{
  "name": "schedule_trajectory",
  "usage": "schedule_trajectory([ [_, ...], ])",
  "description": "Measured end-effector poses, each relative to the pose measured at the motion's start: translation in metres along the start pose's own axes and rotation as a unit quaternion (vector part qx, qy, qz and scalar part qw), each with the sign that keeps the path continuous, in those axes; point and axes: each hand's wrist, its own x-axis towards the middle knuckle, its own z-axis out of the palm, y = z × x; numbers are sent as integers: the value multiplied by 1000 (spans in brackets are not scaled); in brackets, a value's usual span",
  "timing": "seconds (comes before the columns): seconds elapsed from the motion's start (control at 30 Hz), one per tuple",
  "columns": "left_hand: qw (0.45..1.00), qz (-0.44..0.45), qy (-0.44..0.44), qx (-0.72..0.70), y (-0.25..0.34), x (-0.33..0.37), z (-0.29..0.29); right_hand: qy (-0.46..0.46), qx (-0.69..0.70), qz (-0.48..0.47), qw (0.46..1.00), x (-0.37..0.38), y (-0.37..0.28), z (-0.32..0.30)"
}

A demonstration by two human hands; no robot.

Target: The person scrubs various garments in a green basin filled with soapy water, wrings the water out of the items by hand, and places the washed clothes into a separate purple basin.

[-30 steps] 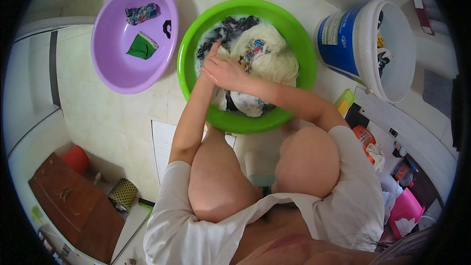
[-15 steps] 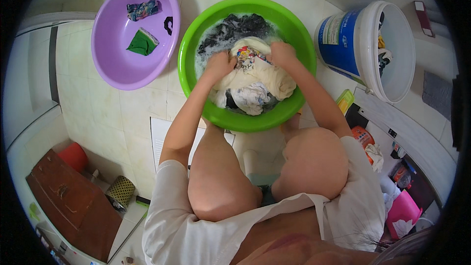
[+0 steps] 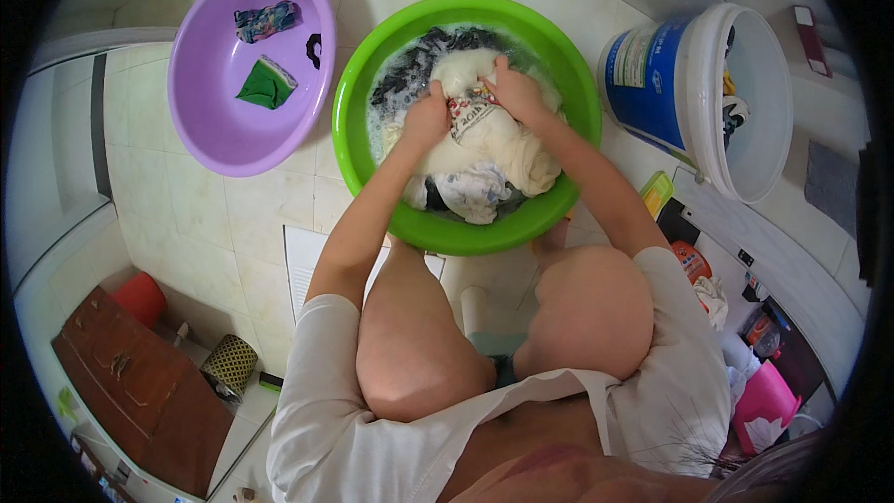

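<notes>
A wet cream-coloured shirt (image 3: 507, 144) with a colourful print lies heaped in a green basin (image 3: 347, 130) of sudsy water. My left hand (image 3: 427, 118) is closed on the shirt just left of the print. Gripping the same shirt from the right is my right hand (image 3: 518, 96), its fingers bent into the cloth. Between the two hands a rounded bulge of cream fabric stands up beyond the print. Dark wet clothing (image 3: 396, 81) floats in the foam at the far left of the basin. A white patterned cloth (image 3: 473, 191) rests at its near side.
At the left stands a purple basin (image 3: 200, 130) with a green cloth (image 3: 266, 83), a dark patterned cloth (image 3: 266, 21) and a black band. A tipped white-and-blue bucket (image 3: 666, 84) holding clothes is at the right. Bottles and a pink container (image 3: 765, 405) sit lower right, a brown cabinet (image 3: 140, 391) lower left.
My hands have drawn closer together, the right one moving left and slightly away from me. The cream fabric between them has bunched up into a bulge, and the print has folded.
</notes>
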Motion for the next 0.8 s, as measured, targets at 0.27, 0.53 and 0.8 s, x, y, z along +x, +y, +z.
schedule_trajectory([
  [0.27,963,-99,14,-249,-18,23,13,-89,-224,-42,970,23,25,3],
  [0.53,440,-219,-160,-856,47,8,-58,-9,224,-355,907,-97,-86,-17],
  [0.8,556,-336,-54,-758,53,3,-37,308,-86,-212,923,7,-9,-11],
])
